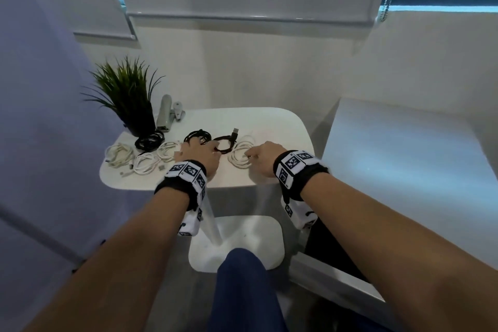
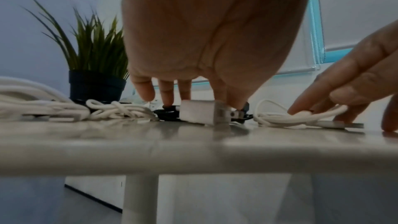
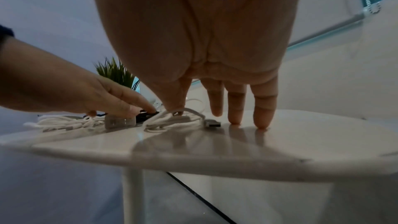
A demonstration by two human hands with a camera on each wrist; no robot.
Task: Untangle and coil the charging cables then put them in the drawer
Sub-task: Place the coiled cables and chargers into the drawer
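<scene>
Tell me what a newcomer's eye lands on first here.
Both hands over a small white table strewn with coiled cables: the left hand touches a black cable at the centre, the right hand pinches a white cable beside it. A spiky green potted plant stands at the far left corner.

Several coiled cables lie on the white table (image 1: 283, 127); three white coils (image 1: 118, 155) (image 1: 147, 164) (image 1: 168, 150) sit at the near left; a black coil (image 1: 149, 141) lies behind them; another black coil (image 1: 198, 136) lies at mid-table; a dark coil (image 1: 226, 143) with its USB plug (image 1: 235, 132) raised lies just right of it; a white coil (image 1: 239, 155) lies at the near right.
</scene>
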